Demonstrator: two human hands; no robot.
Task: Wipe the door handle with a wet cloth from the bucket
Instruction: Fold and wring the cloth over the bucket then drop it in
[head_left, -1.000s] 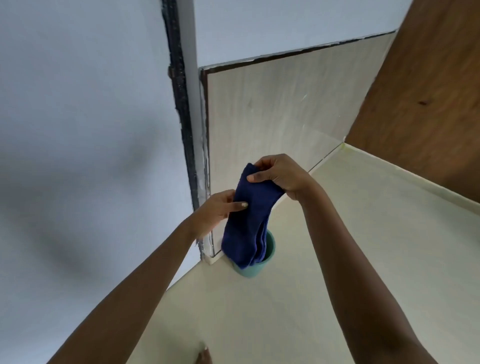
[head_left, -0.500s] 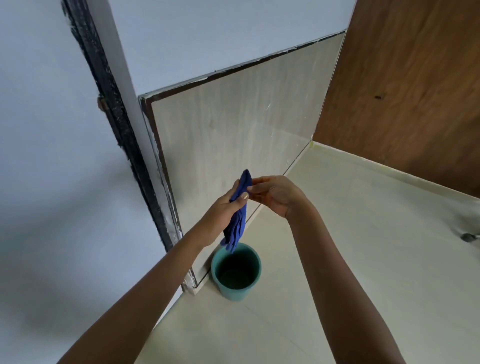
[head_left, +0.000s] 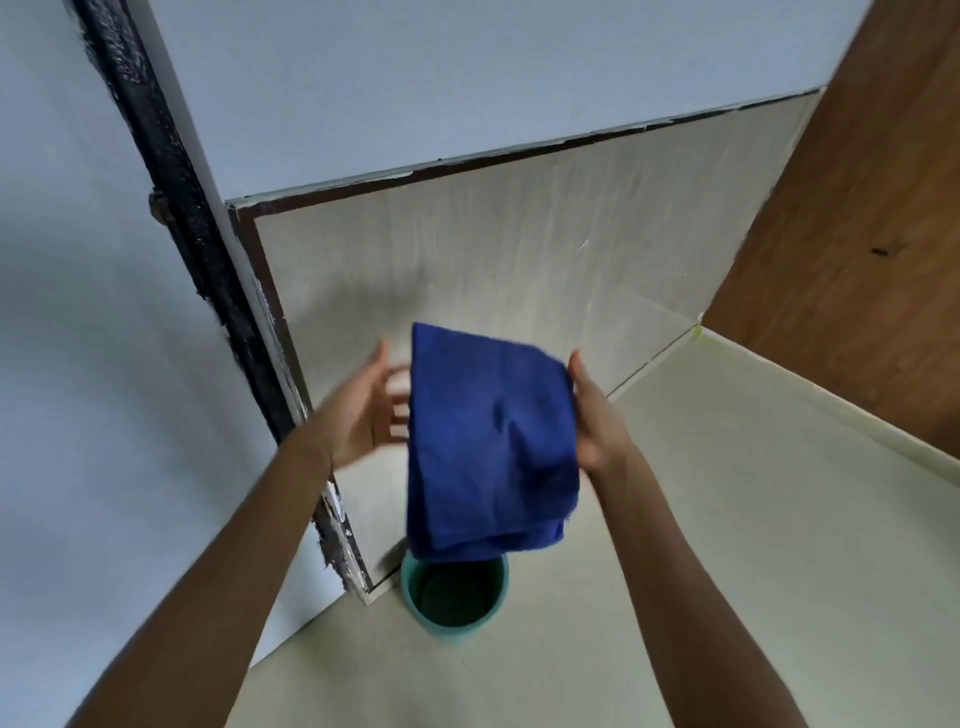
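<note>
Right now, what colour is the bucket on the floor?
Teal green, dark inside. The bucket shows in the head view, directly under the blue cloth.

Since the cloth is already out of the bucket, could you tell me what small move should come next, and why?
Probably close the left hand onto the blue cloth: it hangs folded above the bucket, held only by the right hand.

One dark blue folded cloth (head_left: 493, 441) is in view. One small teal round bucket (head_left: 453, 597) stands on the floor. Two bare hands show: one left hand (head_left: 363, 410) and one right hand (head_left: 597, 415), each on its own bare forearm, two forearms in all. One brown wooden door panel (head_left: 857, 234) stands at the right. One black vertical strip (head_left: 176, 171) runs down the pale wall.
</note>
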